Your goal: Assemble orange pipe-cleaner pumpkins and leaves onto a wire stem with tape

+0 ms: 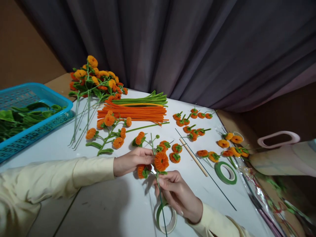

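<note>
Right grip (179,193) pinches the green stem (161,197) below the orange flower (161,161).

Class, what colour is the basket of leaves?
The basket is blue, best seen in the head view.

The head-worn camera looks forward and steeply down over the white tabletop (106,204), with the left hand (134,161) and right hand (180,192) at close range. Its field extends to the dark pleated curtain (148,39) beyond the far edge.
</note>
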Action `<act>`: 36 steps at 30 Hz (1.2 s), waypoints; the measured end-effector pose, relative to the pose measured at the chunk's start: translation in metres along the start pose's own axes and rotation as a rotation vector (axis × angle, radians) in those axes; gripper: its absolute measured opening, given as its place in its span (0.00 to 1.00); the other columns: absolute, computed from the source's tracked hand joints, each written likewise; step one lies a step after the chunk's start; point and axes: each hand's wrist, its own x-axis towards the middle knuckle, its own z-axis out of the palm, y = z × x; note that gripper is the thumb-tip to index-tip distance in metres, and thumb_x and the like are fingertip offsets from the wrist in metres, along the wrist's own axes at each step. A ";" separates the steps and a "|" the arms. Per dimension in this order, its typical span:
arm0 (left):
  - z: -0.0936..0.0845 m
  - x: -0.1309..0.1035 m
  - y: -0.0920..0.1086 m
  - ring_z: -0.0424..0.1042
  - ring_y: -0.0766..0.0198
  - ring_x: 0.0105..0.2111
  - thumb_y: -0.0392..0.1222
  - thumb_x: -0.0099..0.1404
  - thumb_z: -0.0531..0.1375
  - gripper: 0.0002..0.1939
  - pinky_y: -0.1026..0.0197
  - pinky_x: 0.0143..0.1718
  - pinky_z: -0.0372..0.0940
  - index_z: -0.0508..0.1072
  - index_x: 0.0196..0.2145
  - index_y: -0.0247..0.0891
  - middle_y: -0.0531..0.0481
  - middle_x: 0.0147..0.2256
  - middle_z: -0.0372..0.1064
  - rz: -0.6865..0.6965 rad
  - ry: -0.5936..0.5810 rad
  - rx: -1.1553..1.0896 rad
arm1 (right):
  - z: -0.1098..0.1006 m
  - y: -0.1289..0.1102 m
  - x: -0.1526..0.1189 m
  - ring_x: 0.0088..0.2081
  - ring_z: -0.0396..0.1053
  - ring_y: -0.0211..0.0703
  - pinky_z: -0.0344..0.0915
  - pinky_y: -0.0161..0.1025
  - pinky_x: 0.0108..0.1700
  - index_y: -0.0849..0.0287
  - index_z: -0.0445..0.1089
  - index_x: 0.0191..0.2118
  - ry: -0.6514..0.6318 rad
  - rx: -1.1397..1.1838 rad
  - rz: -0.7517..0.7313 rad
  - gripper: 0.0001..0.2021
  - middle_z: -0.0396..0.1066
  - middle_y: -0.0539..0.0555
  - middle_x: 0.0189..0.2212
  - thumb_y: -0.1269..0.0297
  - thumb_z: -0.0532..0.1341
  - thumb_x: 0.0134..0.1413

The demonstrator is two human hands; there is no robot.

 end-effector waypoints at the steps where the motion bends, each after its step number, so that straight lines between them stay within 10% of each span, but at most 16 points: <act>1: 0.001 0.000 0.001 0.65 0.67 0.26 0.51 0.46 0.68 0.20 0.66 0.29 0.58 0.74 0.31 0.31 0.49 0.26 0.68 -0.002 -0.002 -0.001 | 0.000 0.000 0.000 0.05 0.46 0.23 0.37 0.29 0.15 0.69 0.73 0.25 0.002 -0.001 0.002 0.14 0.59 0.44 0.04 0.60 0.64 0.49; 29: 0.000 0.000 0.005 0.69 0.62 0.23 0.40 0.49 0.55 0.09 0.61 0.24 0.64 0.70 0.23 0.31 0.46 0.22 0.69 0.090 -0.063 -0.072 | -0.001 -0.002 0.002 0.05 0.50 0.23 0.37 0.30 0.13 0.69 0.74 0.26 0.002 -0.011 0.012 0.15 0.69 0.49 0.13 0.57 0.66 0.46; 36: 0.004 -0.006 0.003 0.67 0.68 0.22 0.41 0.56 0.61 0.08 0.66 0.25 0.61 0.68 0.30 0.33 0.51 0.24 0.69 0.047 -0.151 0.318 | 0.000 -0.002 0.000 0.05 0.48 0.24 0.36 0.29 0.12 0.69 0.72 0.23 -0.042 -0.033 0.004 0.16 0.59 0.44 0.05 0.58 0.64 0.49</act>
